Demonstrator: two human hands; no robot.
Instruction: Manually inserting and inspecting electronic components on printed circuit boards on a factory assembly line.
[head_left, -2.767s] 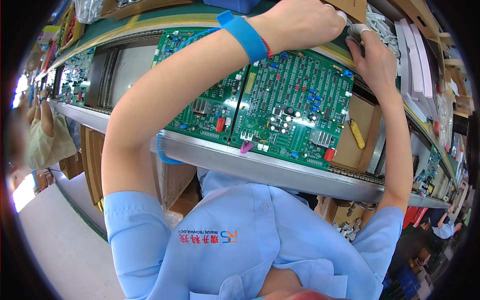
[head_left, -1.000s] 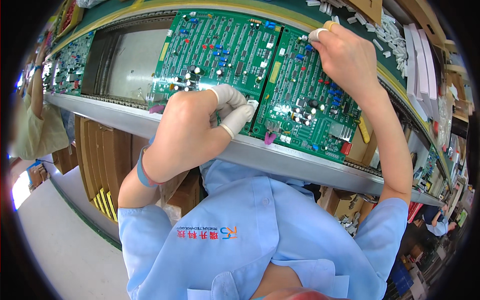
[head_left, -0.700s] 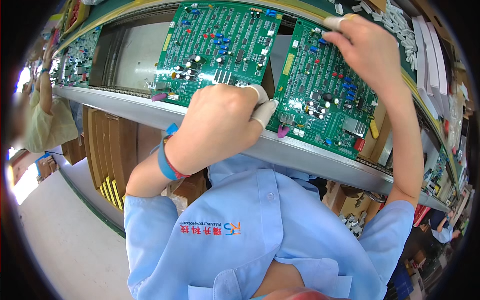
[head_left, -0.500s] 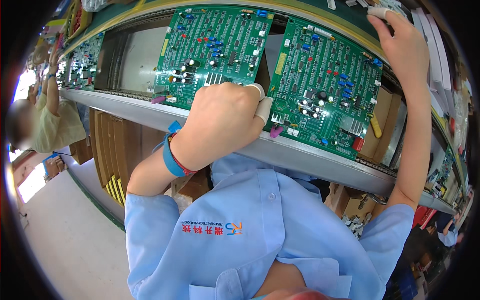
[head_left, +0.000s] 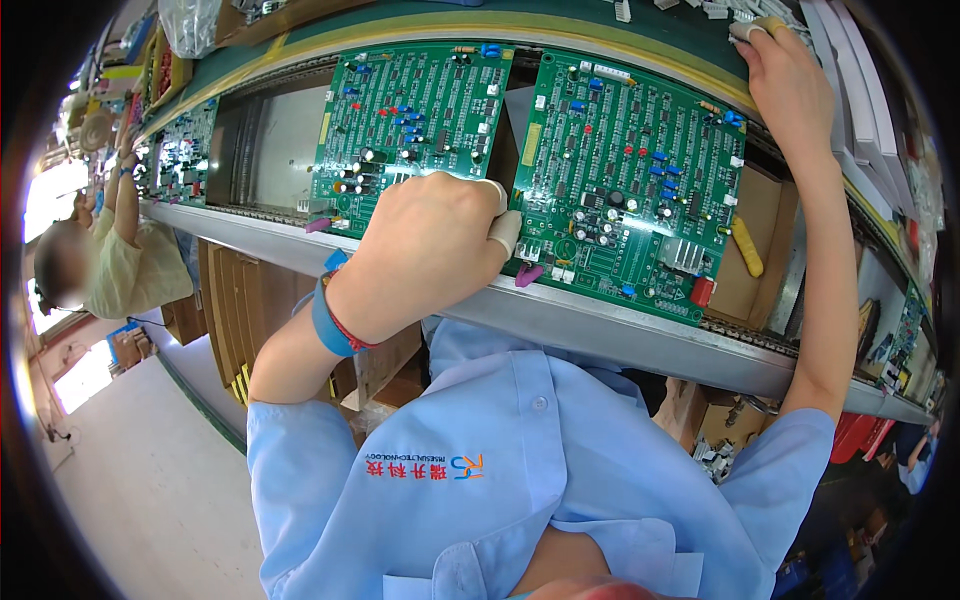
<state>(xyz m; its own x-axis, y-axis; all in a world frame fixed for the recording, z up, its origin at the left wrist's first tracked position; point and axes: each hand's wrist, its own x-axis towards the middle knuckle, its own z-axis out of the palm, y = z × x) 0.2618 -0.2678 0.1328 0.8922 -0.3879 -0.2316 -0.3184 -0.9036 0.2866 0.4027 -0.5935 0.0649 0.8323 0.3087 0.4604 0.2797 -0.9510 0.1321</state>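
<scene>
My left hand [head_left: 428,248] is curled closed over the lower right part of the left green circuit board [head_left: 385,115], palm down. White finger cots cover two of its fingertips, and whatever it may hold is hidden beneath it. Just right of its knuckles lies a second green circuit board [head_left: 625,165], with a purple clip [head_left: 528,274] at its near edge. My right hand [head_left: 790,95] reaches far right to loose white connectors [head_left: 735,10]. Its cot-covered fingertips are drawn together there; anything pinched between them is too small to make out.
Both boards rest on a metal-railed conveyor [head_left: 600,320]. A yellow-handled tool [head_left: 746,247] lies beside the right board. White strips [head_left: 870,100] stand at far right. Another person [head_left: 135,265] works at far left, near more boards [head_left: 180,150].
The whole view has shifted, with both boards sitting further left and slightly lower in the picture. More white connectors show by my right hand, whose fingertips have drawn closer together. My left hand stays closed over the board.
</scene>
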